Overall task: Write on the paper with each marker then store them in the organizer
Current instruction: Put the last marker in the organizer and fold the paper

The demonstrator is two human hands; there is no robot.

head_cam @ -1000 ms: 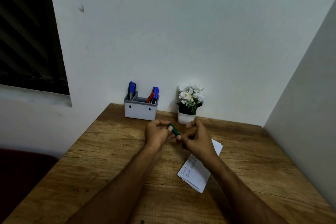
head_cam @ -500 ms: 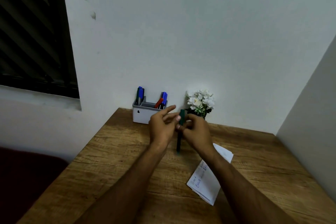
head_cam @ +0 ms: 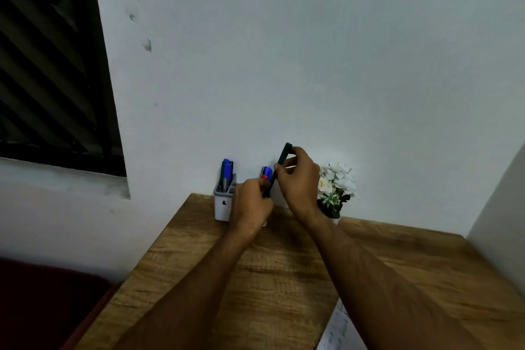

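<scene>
Against the pale wall at the back of my wooden desk (head_cam: 284, 278), the grey organizer (head_cam: 223, 207) already holds blue markers (head_cam: 226, 172). My right hand (head_cam: 298, 182) pinches the green marker (head_cam: 281, 163) near its top, tilted over the right-hand slot; it should be light, stiff and slick, so a high grip suits. My left hand (head_cam: 251, 207) curls at the organizer's front, perhaps steadying the marker's tip, with the flower pot (head_cam: 336, 187) crowding close on the right.

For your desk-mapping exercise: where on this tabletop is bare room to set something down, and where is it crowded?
Bare wood lies between the forearms, and along the right edge behind the paper. The back edge is crowded: organizer, both hands, green marker and flower pot.
</scene>
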